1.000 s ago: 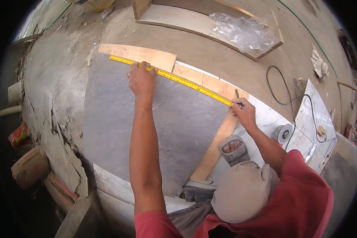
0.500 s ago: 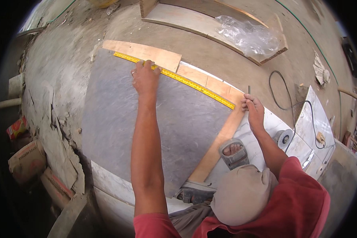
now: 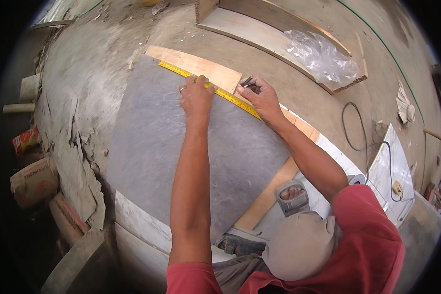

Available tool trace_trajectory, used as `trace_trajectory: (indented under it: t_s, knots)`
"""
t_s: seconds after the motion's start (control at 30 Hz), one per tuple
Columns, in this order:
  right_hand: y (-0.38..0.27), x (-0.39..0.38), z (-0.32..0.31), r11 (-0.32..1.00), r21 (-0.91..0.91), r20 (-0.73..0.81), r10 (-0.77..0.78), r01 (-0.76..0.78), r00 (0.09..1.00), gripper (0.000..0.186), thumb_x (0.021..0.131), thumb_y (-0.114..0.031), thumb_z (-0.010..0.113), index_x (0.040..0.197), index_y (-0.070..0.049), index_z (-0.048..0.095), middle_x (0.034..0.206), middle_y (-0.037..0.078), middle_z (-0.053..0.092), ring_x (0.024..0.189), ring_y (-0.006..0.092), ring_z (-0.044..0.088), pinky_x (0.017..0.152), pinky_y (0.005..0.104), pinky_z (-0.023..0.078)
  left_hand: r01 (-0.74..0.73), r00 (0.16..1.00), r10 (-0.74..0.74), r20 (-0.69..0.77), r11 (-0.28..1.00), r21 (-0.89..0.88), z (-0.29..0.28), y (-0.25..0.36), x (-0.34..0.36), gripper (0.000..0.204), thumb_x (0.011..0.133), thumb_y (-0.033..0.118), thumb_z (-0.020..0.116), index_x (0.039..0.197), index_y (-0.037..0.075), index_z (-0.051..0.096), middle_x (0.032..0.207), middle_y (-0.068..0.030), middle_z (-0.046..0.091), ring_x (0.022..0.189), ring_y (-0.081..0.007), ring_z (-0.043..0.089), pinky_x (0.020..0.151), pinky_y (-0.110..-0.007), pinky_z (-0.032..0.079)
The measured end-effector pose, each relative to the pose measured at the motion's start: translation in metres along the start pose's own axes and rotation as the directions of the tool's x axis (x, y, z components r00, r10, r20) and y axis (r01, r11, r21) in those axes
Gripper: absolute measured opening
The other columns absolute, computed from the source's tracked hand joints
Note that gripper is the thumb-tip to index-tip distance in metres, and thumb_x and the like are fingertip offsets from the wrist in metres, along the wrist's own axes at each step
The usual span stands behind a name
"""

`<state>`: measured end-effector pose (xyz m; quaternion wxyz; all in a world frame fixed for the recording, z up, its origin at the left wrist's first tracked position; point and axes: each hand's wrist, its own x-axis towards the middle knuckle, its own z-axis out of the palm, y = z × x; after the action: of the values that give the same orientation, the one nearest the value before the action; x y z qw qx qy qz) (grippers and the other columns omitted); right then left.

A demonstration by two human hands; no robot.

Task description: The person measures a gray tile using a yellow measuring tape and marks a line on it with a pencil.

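Note:
A grey sheet with a streaky surface (image 3: 144,142) lies flat over pale wooden boards (image 3: 201,63). Along its far edge runs a yellow ruler (image 3: 174,68), slanting down to the right. My left hand (image 3: 197,98) presses on the ruler, its fingertips bent over the far side. Close by on the right, my right hand (image 3: 264,100) pinches a short dark pencil-like stick (image 3: 247,81) between thumb and fingers. That stick is tilted just above the ruler and the board edge, and I cannot tell whether its tip touches. My right hand hides the ruler's right end.
Beyond the boards stands a long open wooden box (image 3: 250,32) with clear plastic wrap (image 3: 323,59) in it. A black cord (image 3: 345,117) curls at the right beside white marbled slabs (image 3: 389,157). Cardboard boxes (image 3: 34,181) sit at the left. My sandalled foot (image 3: 292,196) is near the sheet.
My right hand has moved left and away from me, from beyond the ruler's right end to near my left hand, the dark stick now tilted. My left hand stays on the ruler.

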<state>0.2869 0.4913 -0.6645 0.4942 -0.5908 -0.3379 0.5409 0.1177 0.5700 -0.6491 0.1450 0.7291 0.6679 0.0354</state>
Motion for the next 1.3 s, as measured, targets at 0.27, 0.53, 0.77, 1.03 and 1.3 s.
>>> trace_trajectory:
  t_s: [0.27,0.53,0.77,1.03,1.3]
  knots:
    - [0.018,0.026,0.042,0.976,-0.180,-0.109,-0.140,0.119,0.984,0.025,0.085,-0.019,0.070,0.101,0.000,0.066,0.087,0.011,0.070,0.078,0.0151,0.066,0.074,0.0302,0.053,0.017,1.000,-0.017,0.013,0.999,-0.052,-0.005,0.002,-0.001,0.034,0.080,0.032,0.073,0.110,0.016,0.069,0.126,-0.0067,0.056,0.115,-0.0389,0.052,0.089,-0.050,0.051]
    - [0.026,0.027,0.050,0.936,-0.262,-0.191,-0.291,0.238,0.937,0.023,0.084,-0.019,0.068,0.097,-0.001,0.067,0.087,0.017,0.070,0.080,0.0247,0.069,0.074,0.0341,0.054,0.006,1.000,-0.006,-0.004,0.998,-0.057,-0.003,-0.001,-0.001,0.034,0.079,0.031,0.074,0.109,0.016,0.070,0.126,-0.0072,0.056,0.114,-0.0399,0.053,0.088,-0.051,0.051]
    - [0.027,0.024,0.048,0.907,-0.332,-0.150,-0.321,0.258,0.935,0.023,0.083,-0.018,0.068,0.097,-0.001,0.067,0.087,0.017,0.070,0.080,0.0262,0.069,0.074,0.0359,0.054,-0.006,1.000,0.005,-0.014,0.999,-0.052,-0.001,-0.004,-0.001,0.033,0.082,0.032,0.072,0.110,0.016,0.069,0.127,-0.0081,0.055,0.113,-0.0412,0.053,0.087,-0.051,0.052]
    - [0.022,0.023,0.048,0.918,-0.313,-0.151,-0.300,0.242,0.942,0.021,0.083,-0.017,0.068,0.097,-0.001,0.067,0.085,0.016,0.070,0.077,0.0222,0.069,0.072,0.0338,0.054,0.019,1.000,-0.019,0.011,1.000,-0.025,0.001,-0.002,-0.001,0.028,0.090,0.031,0.061,0.113,0.016,0.067,0.129,-0.0085,0.054,0.113,-0.0418,0.053,0.089,-0.052,0.051]
    - [0.028,0.025,0.047,0.927,-0.316,-0.156,-0.259,0.200,0.953,0.020,0.085,-0.020,0.068,0.093,-0.001,0.067,0.084,0.015,0.071,0.076,0.0204,0.068,0.071,0.0329,0.053,-0.030,0.998,0.030,-0.056,0.999,-0.013,0.008,-0.005,-0.005,0.031,0.090,0.028,0.063,0.118,0.016,0.063,0.132,-0.0084,0.053,0.118,-0.0412,0.051,0.089,-0.051,0.052]
